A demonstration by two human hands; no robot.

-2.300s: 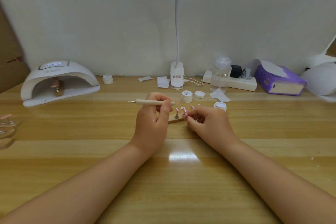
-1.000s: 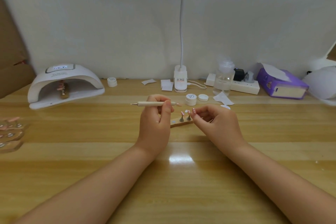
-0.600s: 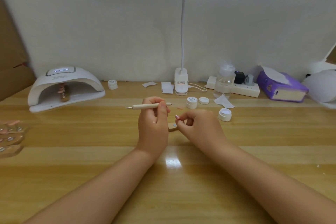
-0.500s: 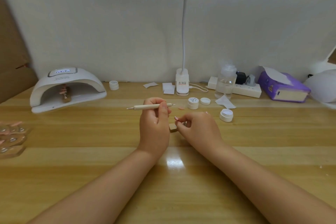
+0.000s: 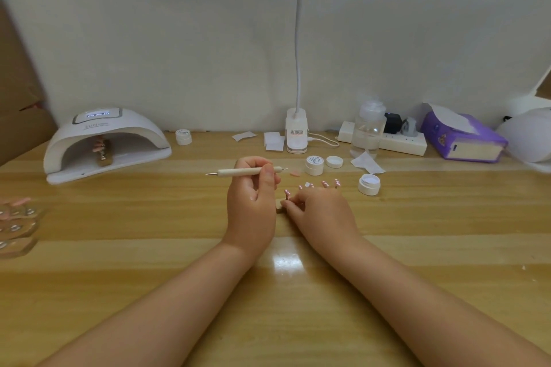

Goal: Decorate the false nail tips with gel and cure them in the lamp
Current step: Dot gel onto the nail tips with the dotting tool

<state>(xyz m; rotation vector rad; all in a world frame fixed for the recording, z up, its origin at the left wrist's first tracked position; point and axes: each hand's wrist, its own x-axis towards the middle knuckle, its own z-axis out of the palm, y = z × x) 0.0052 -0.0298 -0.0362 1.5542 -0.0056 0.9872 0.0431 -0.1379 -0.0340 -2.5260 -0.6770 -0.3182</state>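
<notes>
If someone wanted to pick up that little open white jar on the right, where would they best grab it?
Take the open jar by its round side wall, coming from above with fingers on opposite sides. It stands upright and lidless, so a level grip on the wall stays out of its contents.

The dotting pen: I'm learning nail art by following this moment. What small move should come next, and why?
Probably swing the dotting pen down to the nail tip on the wooden holder. The left hand grips the pen level above the table, touching nothing, while the right hand steadies that holder. The open gel pot stands close by.
</notes>
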